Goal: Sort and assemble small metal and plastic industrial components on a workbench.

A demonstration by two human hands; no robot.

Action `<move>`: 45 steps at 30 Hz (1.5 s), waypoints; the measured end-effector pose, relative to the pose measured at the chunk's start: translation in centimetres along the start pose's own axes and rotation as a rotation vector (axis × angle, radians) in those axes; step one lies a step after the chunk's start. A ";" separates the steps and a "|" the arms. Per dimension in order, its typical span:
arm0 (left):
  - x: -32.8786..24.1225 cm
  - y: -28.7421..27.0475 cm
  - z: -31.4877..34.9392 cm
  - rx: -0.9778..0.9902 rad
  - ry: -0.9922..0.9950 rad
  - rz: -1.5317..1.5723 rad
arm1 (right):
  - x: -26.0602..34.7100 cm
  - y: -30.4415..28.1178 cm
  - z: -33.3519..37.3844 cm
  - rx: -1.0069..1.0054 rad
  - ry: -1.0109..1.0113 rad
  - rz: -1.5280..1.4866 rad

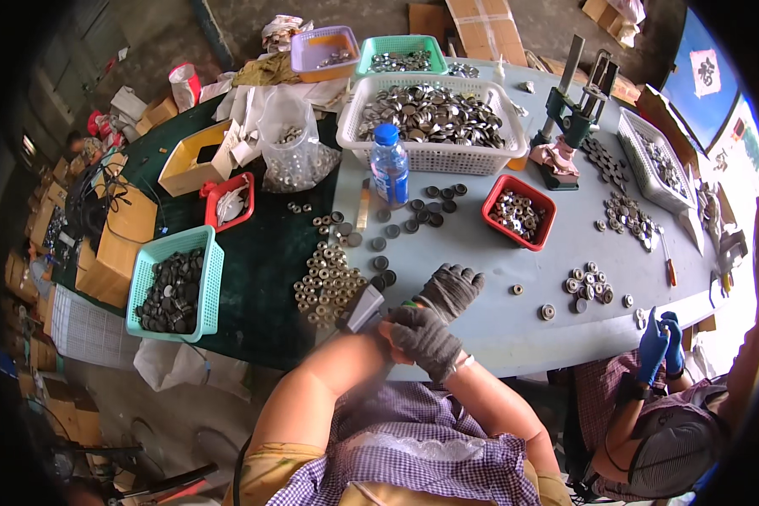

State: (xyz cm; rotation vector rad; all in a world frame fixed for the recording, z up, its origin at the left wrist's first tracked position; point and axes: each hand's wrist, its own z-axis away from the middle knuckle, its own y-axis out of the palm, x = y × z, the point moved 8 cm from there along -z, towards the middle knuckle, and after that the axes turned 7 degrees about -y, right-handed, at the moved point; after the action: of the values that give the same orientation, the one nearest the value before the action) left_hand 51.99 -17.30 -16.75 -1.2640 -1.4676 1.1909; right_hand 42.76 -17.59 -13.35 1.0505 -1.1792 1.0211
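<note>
My left hand [451, 292], in a grey knit glove, is held over the near edge of the table with its fingers curled together; nothing shows in them. Across its wrist lies my right hand [427, 341], gloved the same way, its fingers closed at the left glove's cuff. A bit of green shows between the hands. Strapped at my left wrist is a dark grey boxy device [363, 309]. Close to the left of it, many small metal rings [325, 282] are spread on the table. Several dark round discs [382, 274] lie just beyond my hands.
A white basket [350, 143] of metal caps stands behind a blue-capped bottle [389, 173]. Around are a red bin [551, 223], a teal basket [213, 291] of dark pieces and a green hand press [575, 126]. At right, a co-worker's blue-gloved hands [656, 346] hold a small part.
</note>
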 end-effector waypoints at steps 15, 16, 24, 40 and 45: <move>9.7 4.7 -1.0 -0.004 -1.211 2.365 | 3.5 0.5 5.0 -0.339 -0.491 0.637; 9.0 4.6 -1.0 -0.013 -1.173 2.473 | 2.8 0.7 4.9 -0.345 -0.479 0.623; 8.5 4.5 -1.2 -0.016 -1.079 2.652 | 2.6 3.0 5.9 -0.378 -0.639 0.712; 10.6 0.7 0.3 -0.467 -0.679 0.829 | 1.1 2.7 4.0 -0.308 -0.410 0.367; 7.5 0.1 -1.2 -0.320 -0.331 0.329 | 3.7 3.1 2.5 -0.340 -0.367 0.471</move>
State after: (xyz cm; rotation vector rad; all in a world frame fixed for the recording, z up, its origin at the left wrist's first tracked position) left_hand 52.17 -9.72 -16.54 -1.6309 -1.7925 1.4768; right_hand 39.60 -19.12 -9.20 0.7173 -1.8904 0.9528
